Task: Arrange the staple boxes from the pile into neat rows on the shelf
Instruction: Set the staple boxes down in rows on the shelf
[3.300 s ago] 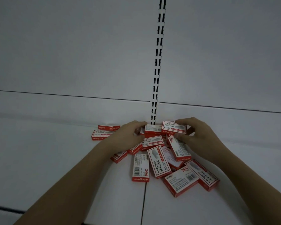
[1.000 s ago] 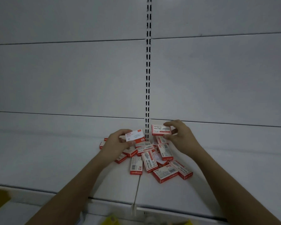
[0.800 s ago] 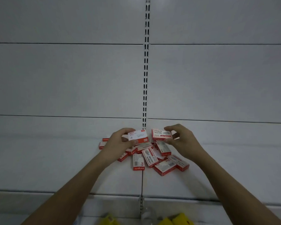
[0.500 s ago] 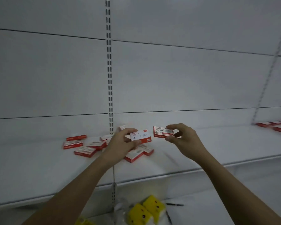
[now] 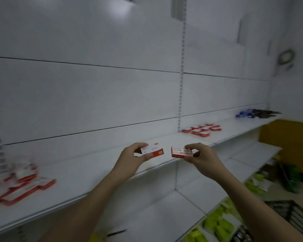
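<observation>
Each of the hands carried one staple box: my left hand [image 5: 135,157] pinched the white-faced box [image 5: 152,150] between thumb and fingertips, and my right hand [image 5: 202,157] gripped the red box [image 5: 182,152] the same way, both held in the air just in front of the shelf [image 5: 94,172] edge, close together but not touching. Off to the left lay the loose pile [image 5: 23,184], smeared by motion, so I could not count it; further right on the same shelf sat what looked like a started group of boxes [image 5: 202,130], though at that distance I could not judge how square it was. To do this carry well, I judged I should keep both boxes level with their long edges parallel, bring them to the started group, and set each down flush against a neighbour, printed face the same way, sliding rather than dropping so nothing already placed got knocked. Dark blue items [image 5: 252,113] lay beyond.
</observation>
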A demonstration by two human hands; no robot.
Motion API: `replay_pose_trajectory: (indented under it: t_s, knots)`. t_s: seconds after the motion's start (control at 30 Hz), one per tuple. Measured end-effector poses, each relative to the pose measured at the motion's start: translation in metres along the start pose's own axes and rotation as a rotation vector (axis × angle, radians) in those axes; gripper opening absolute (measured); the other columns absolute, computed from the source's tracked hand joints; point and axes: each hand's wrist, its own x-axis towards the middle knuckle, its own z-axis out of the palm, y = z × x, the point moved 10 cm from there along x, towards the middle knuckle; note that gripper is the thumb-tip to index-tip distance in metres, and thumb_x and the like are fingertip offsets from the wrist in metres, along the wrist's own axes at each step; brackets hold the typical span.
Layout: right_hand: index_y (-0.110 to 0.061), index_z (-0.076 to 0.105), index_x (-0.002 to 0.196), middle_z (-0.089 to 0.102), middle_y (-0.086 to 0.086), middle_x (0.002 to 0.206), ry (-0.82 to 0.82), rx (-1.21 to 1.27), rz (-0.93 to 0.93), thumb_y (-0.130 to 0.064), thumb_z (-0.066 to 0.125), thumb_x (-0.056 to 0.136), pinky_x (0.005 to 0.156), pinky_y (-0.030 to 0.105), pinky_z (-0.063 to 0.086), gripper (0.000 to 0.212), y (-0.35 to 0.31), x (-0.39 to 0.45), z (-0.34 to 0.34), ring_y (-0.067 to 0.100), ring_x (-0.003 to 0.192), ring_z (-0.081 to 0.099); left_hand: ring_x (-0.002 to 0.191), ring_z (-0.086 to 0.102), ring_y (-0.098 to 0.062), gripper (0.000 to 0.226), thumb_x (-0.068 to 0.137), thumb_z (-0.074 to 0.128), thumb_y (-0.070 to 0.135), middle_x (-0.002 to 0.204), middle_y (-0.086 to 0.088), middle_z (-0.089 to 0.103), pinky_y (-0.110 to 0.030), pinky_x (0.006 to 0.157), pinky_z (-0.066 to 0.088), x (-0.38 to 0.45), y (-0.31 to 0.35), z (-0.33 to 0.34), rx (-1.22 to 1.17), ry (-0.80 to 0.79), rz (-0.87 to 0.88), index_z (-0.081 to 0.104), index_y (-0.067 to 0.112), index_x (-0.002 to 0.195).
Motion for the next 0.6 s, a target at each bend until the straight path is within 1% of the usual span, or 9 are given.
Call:
replay_pose_trajectory:
  t_s: [0.07,0.17,0.23,0.27,0.3,0.37,0.5,0.53,0.6]
  knots:
    - [-0.016,0.063,0.120,0.063,0.002,0.115,0.009,-0.051,0.042,-0.017,0.073,0.082,0.072,0.020,0.049,0.040,0.044,-0.002,-0.047,0.014,0.091,0.064,0.096,0.057,0.005,0.034,0.084,0.071,0.030,0.108,0.016,0.063,-0.001,0.067,0.041,0.017,0.025,0.057,-0.018,-0.025,0.028,0.063,0.026,0.116]
    - [-0.019,0.066,0.113,0.066,0.000,0.107,0.051,-0.112,0.087,-0.014,0.073,0.080,0.066,0.022,0.049,0.033,0.097,-0.004,-0.117,0.012,0.082,0.064,0.096,0.058,0.002,0.037,0.082,0.073,0.030,0.110,0.012,0.064,-0.006,0.070,0.042,0.040,0.055,0.137,-0.037,-0.088,0.041,0.063,0.025,0.117]
    - [-0.019,0.068,0.107,0.067,0.000,0.100,0.079,-0.143,0.109,-0.013,0.073,0.080,0.066,0.029,0.052,0.028,0.127,-0.003,-0.155,0.011,0.076,0.063,0.098,0.059,-0.002,0.039,0.081,0.074,0.028,0.112,0.008,0.064,-0.008,0.074,0.042,0.055,0.068,0.180,-0.048,-0.113,0.033,0.063,0.023,0.118]
    - [-0.019,0.067,0.107,0.065,-0.002,0.097,0.086,-0.158,0.125,-0.013,0.073,0.080,0.065,0.029,0.052,0.028,0.142,-0.003,-0.171,0.010,0.075,0.062,0.099,0.059,-0.004,0.040,0.081,0.075,0.028,0.113,0.007,0.064,-0.010,0.075,0.042,0.063,0.074,0.200,-0.052,-0.121,0.028,0.062,0.022,0.118]
    - [-0.018,0.066,0.109,0.063,-0.004,0.097,0.093,-0.170,0.138,-0.014,0.073,0.080,0.062,0.025,0.051,0.030,0.157,-0.002,-0.184,0.008,0.074,0.062,0.101,0.059,-0.007,0.040,0.081,0.075,0.027,0.114,0.005,0.064,-0.010,0.076,0.042,0.070,0.079,0.218,-0.053,-0.128,0.022,0.062,0.022,0.119]
    - [-0.018,0.064,0.115,0.059,-0.006,0.100,0.112,-0.181,0.161,-0.016,0.073,0.082,0.058,0.018,0.045,0.034,0.191,0.000,-0.209,0.007,0.076,0.060,0.102,0.059,-0.009,0.041,0.082,0.074,0.026,0.115,0.004,0.063,-0.009,0.075,0.042,0.084,0.087,0.256,-0.044,-0.141,0.021,0.062,0.020,0.120]
    - [-0.016,0.061,0.121,0.058,0.001,0.114,0.136,-0.206,0.189,-0.018,0.071,0.083,0.070,0.023,0.045,0.039,0.243,0.012,-0.233,0.013,0.089,0.059,0.096,0.058,-0.004,0.034,0.083,0.073,0.021,0.114,0.002,0.064,-0.005,0.067,0.042,0.107,0.085,0.313,-0.055,-0.135,0.010,0.062,0.019,0.115]
    - [-0.016,0.060,0.122,0.058,0.001,0.115,0.137,-0.208,0.195,-0.018,0.071,0.084,0.071,0.023,0.046,0.040,0.257,0.018,-0.236,0.014,0.090,0.059,0.098,0.058,-0.007,0.035,0.083,0.072,0.021,0.116,0.001,0.063,-0.007,0.071,0.043,0.114,0.081,0.327,-0.053,-0.122,0.004,0.062,0.017,0.117]
    - [-0.015,0.060,0.124,0.057,0.002,0.117,0.145,-0.220,0.208,-0.017,0.071,0.084,0.075,0.026,0.049,0.041,0.284,0.032,-0.239,0.015,0.093,0.058,0.105,0.056,-0.012,0.041,0.084,0.072,0.022,0.121,-0.002,0.060,-0.020,0.081,0.049,0.131,0.073,0.350,-0.048,-0.072,-0.020,0.060,0.017,0.123]
